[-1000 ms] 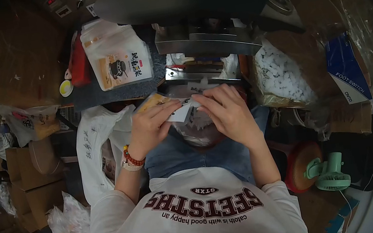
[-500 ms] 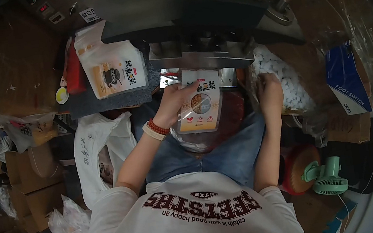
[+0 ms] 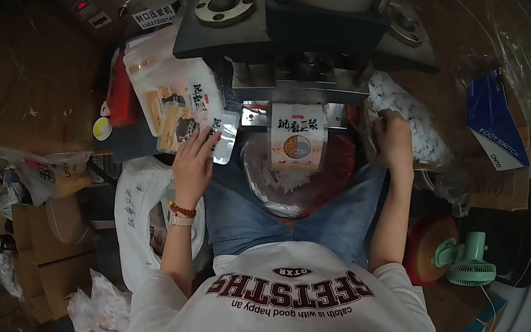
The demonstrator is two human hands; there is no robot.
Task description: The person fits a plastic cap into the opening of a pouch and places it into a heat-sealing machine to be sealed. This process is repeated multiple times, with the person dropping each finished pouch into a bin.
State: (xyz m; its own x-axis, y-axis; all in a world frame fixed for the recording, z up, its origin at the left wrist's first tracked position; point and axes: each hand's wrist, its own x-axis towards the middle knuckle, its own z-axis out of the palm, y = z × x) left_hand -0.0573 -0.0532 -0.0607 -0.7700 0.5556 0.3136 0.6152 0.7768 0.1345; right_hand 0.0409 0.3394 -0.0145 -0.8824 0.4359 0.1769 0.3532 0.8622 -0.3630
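White with a printed front, the pouch in your head view hangs at the front of the press, its upper end by the metal plate and its lower end over the red bowl on your lap, perhaps so the plate supports the top while the rest falls loose. Left of the press, your left hand lies with fingers loosely spread on a loose pouch at the near edge of the stack. Right of the press, your right hand reaches to the white pieces; its fingers are bent, but you cannot tell whether they grip one. Stack and pieces flank the press, likely to suit one hand each. Plate shows beside both pouch edges, leaving a little sideways room, with more towards your lap.
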